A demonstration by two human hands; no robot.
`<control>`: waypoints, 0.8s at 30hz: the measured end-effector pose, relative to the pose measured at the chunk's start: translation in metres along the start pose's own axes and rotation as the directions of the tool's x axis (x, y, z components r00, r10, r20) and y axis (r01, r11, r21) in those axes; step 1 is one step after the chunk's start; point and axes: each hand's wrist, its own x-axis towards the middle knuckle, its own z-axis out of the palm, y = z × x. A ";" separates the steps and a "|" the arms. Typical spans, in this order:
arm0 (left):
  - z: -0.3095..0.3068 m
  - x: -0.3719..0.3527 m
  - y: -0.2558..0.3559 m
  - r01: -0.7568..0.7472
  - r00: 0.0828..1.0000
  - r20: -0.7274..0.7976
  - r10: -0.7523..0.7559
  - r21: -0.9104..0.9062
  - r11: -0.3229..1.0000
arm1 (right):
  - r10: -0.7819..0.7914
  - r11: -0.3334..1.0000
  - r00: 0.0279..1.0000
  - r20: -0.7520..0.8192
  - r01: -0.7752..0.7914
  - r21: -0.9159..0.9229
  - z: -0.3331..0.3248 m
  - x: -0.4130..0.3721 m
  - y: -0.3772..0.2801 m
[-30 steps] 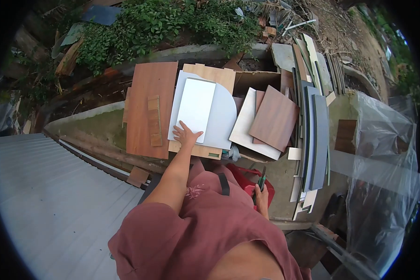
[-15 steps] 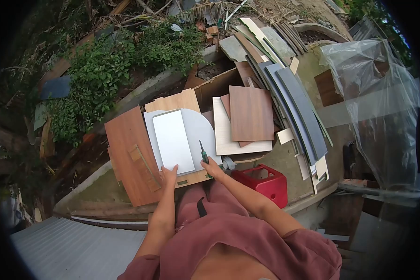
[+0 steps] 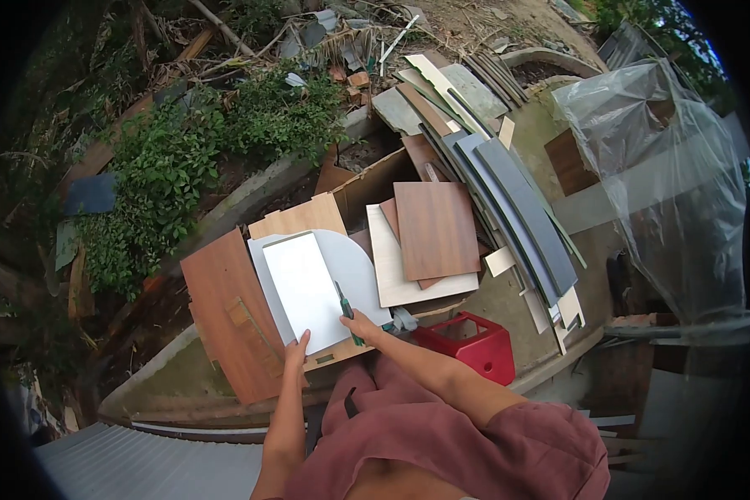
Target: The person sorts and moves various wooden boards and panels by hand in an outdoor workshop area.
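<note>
A white rectangular panel (image 3: 298,279) lies over a light grey board with a rounded corner (image 3: 352,260). My left hand (image 3: 297,350) grips the panel's near-left corner, thumb on top and the other fingers mostly out of sight at the edge. Wrapped round a green-handled knife (image 3: 346,308), my right hand (image 3: 362,330) is at the panel's right edge. The knife's narrow dark blade points up and away from me, over the panel's right side.
Brown wood-look boards (image 3: 229,312) lie at the left. A square brown panel (image 3: 436,229) rests on a cream board by an open cardboard box (image 3: 367,185). Long dark strips (image 3: 525,212) are stacked at the right. A red plastic stool (image 3: 475,348) is near my right forearm.
The camera view has shifted, so the boards appear lower. My right hand has brought the knife left, closer to the panel's right edge. My left hand keeps the near corner.
</note>
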 end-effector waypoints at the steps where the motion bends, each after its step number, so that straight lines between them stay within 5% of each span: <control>1: -0.002 -0.010 0.001 0.031 0.999 0.035 -0.029 -0.066 0.997 | 0.013 0.999 1.000 0.018 -0.014 0.030 0.002 -0.002 0.001; 4: 0.006 -0.051 0.007 -0.170 0.985 -0.060 0.160 -0.304 0.937 | -0.001 0.993 0.998 0.056 -0.006 0.114 0.002 -0.028 -0.019; 6: 0.010 -0.069 0.007 -0.210 0.978 -0.090 0.190 -0.463 0.861 | 0.086 0.935 0.963 0.257 -0.167 0.314 0.002 -0.046 -0.039; 8: 0.010 -0.100 0.018 -0.342 0.934 -0.183 0.307 -0.707 0.619 | 0.050 0.873 0.936 0.349 -0.211 0.440 0.015 -0.056 -0.042; 9: 0.008 -0.106 0.025 -0.349 0.931 -0.187 0.315 -0.710 0.612 | 0.036 0.862 0.915 0.403 -0.232 0.450 0.026 -0.051 -0.033; 12: 0.000 -0.107 0.044 -0.544 0.836 -0.384 0.391 -0.669 0.507 | 0.055 0.800 0.895 0.443 -0.305 0.517 0.048 -0.072 -0.059; 14: -0.011 -0.096 0.059 -0.755 0.654 -0.494 0.573 -0.386 0.530 | 0.073 0.751 0.895 0.440 -0.340 0.566 0.056 -0.083 -0.078; 20: -0.031 -0.154 0.140 -0.799 0.551 -0.566 0.613 -0.146 0.583 | -0.088 0.771 0.893 0.441 -0.220 0.597 0.033 -0.113 -0.117; 24: -0.036 -0.178 0.151 -0.805 0.503 -0.471 0.725 0.052 0.591 | -0.133 0.788 0.954 0.269 -0.063 0.612 -0.012 -0.149 -0.138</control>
